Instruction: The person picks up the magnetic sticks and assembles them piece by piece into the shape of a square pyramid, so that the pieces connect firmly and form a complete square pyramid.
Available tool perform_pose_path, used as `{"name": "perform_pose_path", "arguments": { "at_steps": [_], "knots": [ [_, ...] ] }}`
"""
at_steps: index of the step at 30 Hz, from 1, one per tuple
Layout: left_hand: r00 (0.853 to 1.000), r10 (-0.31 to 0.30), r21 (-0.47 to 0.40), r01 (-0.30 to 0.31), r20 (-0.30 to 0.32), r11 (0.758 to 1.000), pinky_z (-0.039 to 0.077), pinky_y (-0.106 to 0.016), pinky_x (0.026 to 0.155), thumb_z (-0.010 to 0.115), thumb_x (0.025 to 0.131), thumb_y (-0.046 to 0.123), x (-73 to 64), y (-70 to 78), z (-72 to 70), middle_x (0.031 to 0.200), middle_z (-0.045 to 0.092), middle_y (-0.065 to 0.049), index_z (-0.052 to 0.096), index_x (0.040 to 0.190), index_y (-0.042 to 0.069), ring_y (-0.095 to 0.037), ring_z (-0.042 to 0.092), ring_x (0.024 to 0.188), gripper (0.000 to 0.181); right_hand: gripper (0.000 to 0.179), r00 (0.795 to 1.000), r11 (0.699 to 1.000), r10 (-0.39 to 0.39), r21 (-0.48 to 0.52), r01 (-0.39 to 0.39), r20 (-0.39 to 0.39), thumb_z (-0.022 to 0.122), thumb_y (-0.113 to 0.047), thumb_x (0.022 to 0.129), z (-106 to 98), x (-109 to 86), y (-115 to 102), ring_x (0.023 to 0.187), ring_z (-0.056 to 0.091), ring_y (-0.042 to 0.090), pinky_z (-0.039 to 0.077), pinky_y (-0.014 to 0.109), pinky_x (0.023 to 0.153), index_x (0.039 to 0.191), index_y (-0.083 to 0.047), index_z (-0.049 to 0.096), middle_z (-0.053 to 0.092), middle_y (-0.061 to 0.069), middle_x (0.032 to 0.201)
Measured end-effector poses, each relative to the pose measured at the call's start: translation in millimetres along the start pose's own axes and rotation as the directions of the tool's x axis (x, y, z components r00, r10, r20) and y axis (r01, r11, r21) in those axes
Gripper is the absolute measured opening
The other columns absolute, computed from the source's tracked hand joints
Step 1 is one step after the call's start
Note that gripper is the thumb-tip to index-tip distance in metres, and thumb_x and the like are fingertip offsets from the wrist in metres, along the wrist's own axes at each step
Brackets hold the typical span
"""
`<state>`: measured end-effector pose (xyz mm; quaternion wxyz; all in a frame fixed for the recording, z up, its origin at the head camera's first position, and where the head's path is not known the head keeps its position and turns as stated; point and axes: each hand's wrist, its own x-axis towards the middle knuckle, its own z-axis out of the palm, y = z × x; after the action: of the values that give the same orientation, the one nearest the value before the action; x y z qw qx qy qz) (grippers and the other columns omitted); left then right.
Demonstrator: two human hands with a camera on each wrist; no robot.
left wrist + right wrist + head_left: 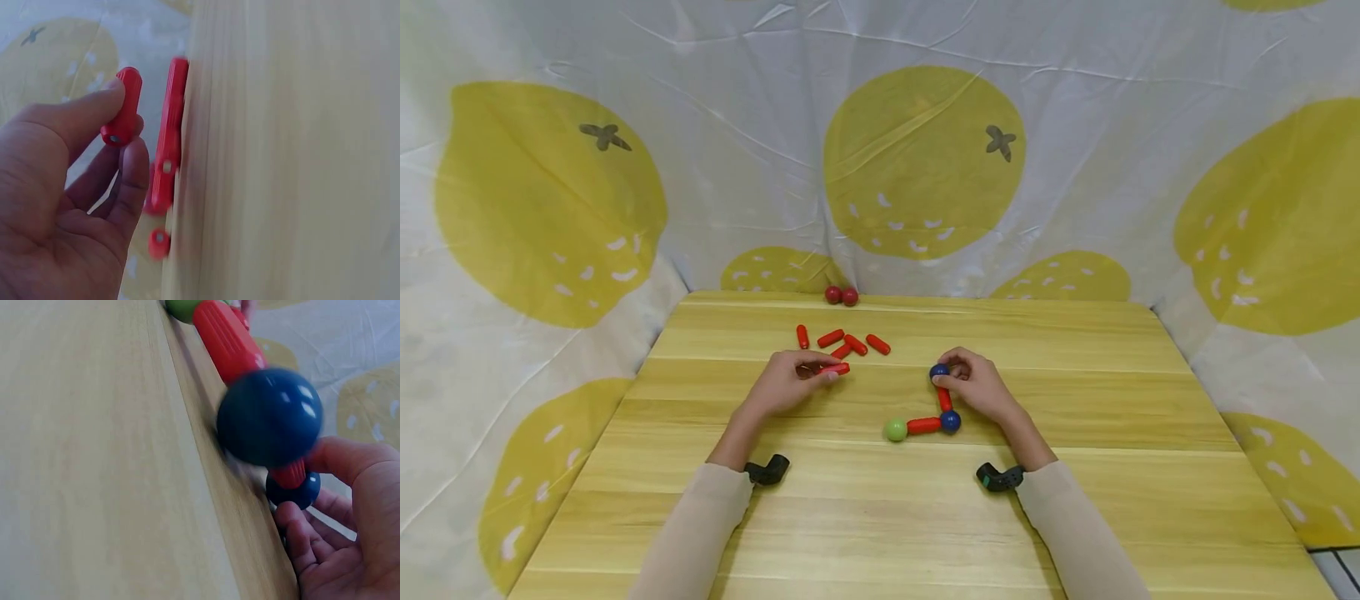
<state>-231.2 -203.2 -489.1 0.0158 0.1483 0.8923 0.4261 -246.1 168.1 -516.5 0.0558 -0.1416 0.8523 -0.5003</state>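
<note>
My left hand (784, 383) pinches a red ribbed rod (125, 106) between thumb and fingers, just above the table. A small metallic spot shows on the rod's end in the left wrist view. My right hand (977, 385) grips the far dark blue ball (938, 372) of a joined chain. From that ball a red rod (944, 400) leads to a second blue ball (270, 417). Another red rod (923, 426) runs left from there to a light green ball (896, 430). The chain makes an L shape at the table.
Several loose red rods (877, 344) lie beyond my left hand on the wooden table (865, 517). Two dark red balls (849, 297) sit at the table's back edge. A lemon-print cloth (1090, 167) hangs behind. Each wrist wears a black camera (1000, 477).
</note>
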Motion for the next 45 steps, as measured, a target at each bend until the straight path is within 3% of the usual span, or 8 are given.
{"name": "perform_pose_path", "arguments": {
  "at_steps": [6, 20, 27, 37, 45],
  "knots": [
    [0.995, 0.07, -0.015, -0.07, 0.073, 0.997, 0.061, -0.035, 0.09, 0.077, 0.094, 0.029, 16.1, 13.2, 27.3, 0.115, 0.076, 0.003, 0.078, 0.117, 0.021, -0.014, 0.073, 0.1, 0.023, 0.03, 1.0, 1.0, 0.0, -0.015, 0.0, -0.012, 0.078, -0.033, 0.093, 2.3, 0.4, 2.4, 0.077, 0.058, 0.021, 0.046, 0.027, 0.064, 0.114, -0.015, 0.067, 0.067, 0.005, 0.091],
    [0.989, 0.102, -0.023, -0.1, 0.109, 0.995, 0.061, -0.033, 0.092, 0.076, 0.096, 0.024, 43.7, 41.1, 77.6, 0.115, 0.076, -0.001, 0.077, 0.119, 0.015, -0.016, 0.073, 0.104, 0.025, 0.026, 0.999, 0.999, -0.04, -0.001, 0.04, 0.0, 0.072, -0.026, 0.097, 0.2, -0.9, 4.4, 0.085, 0.064, 0.018, 0.051, 0.026, 0.07, 0.119, -0.013, 0.068, 0.071, 0.006, 0.103],
    [0.986, 0.107, 0.001, -0.108, 0.127, 0.994, 0.06, -0.03, 0.087, 0.075, 0.096, 0.023, 48.4, 47.9, 87.5, 0.11, 0.077, 0.001, 0.078, 0.117, 0.016, -0.011, 0.072, 0.096, 0.022, 0.026, 1.0, 1.0, -0.017, 0.004, 0.017, 0.022, 0.071, -0.031, 0.099, 0.9, -0.9, 6.4, 0.084, 0.065, 0.021, 0.052, 0.029, 0.07, 0.121, -0.017, 0.068, 0.072, 0.005, 0.101],
    [0.986, 0.114, 0.017, -0.117, 0.124, 0.993, 0.058, -0.028, 0.081, 0.075, 0.096, 0.025, 49.6, 50.7, 93.5, 0.103, 0.077, 0.002, 0.078, 0.115, 0.016, -0.01, 0.068, 0.088, 0.021, 0.036, 0.998, 0.998, -0.057, 0.003, 0.057, 0.038, 0.071, -0.031, 0.099, 3.5, 0.0, 3.4, 0.088, 0.062, 0.022, 0.051, 0.03, 0.073, 0.129, -0.013, 0.067, 0.071, 0.005, 0.111],
    [0.985, 0.13, 0.01, -0.132, 0.114, 0.991, 0.059, -0.029, 0.082, 0.075, 0.096, 0.024, 49.2, 50.3, 94.4, 0.103, 0.077, 0.002, 0.078, 0.115, 0.016, -0.011, 0.069, 0.089, 0.021, 0.033, 0.986, 0.978, -0.152, -0.136, 0.161, 0.072, 0.074, -0.033, 0.095, 17.5, 9.6, 1.8, 0.117, 0.059, 0.024, 0.047, 0.047, 0.103, 0.125, -0.018, 0.072, 0.07, 0.003, 0.127]
  ]
}}
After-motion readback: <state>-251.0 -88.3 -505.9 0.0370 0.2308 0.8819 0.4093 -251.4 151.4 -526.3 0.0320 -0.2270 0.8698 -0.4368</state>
